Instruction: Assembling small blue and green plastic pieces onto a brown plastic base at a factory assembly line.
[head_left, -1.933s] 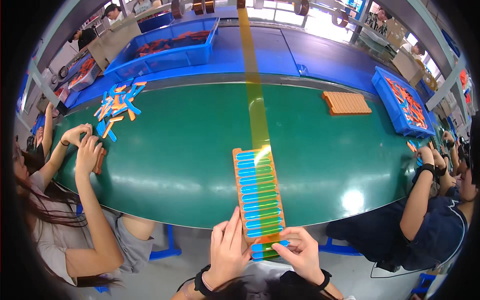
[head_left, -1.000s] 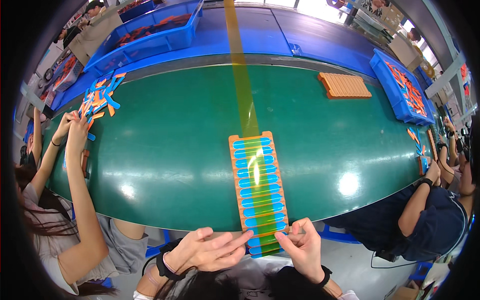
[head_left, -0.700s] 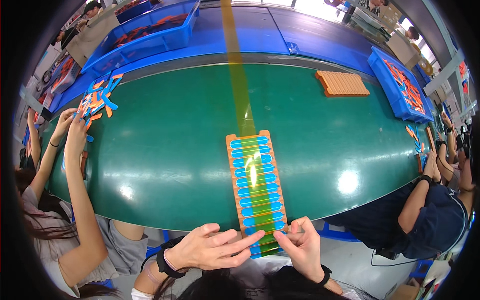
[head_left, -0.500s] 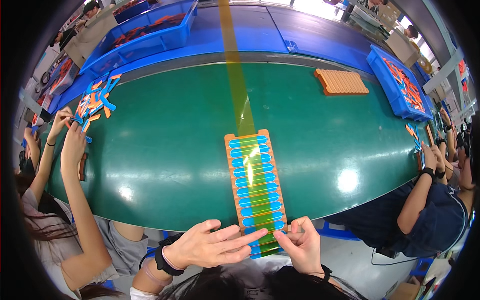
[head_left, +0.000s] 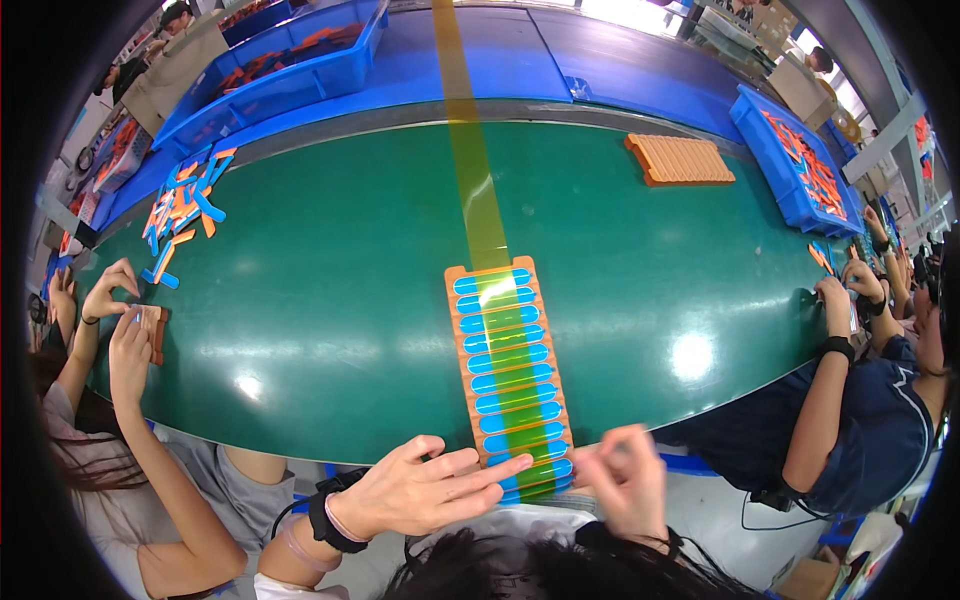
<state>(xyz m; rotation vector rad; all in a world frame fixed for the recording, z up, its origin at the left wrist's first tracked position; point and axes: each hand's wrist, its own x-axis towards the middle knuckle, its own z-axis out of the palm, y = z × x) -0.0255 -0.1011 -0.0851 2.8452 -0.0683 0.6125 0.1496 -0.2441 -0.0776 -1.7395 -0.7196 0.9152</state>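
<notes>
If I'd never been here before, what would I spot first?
Probably the long yellow tape, running down the middle of the green table and over blue strips in an orange rack. Next, the left hand, with a finger over the tape at the rack's near end. Then the jumbled orange-and-blue pile at the table's far left.

A green table [head_left: 330, 300] is spanning mid-frame, catching white glare [head_left: 692, 357] right of centre; grey floor [head_left: 715, 500] is showing lower right.
</notes>
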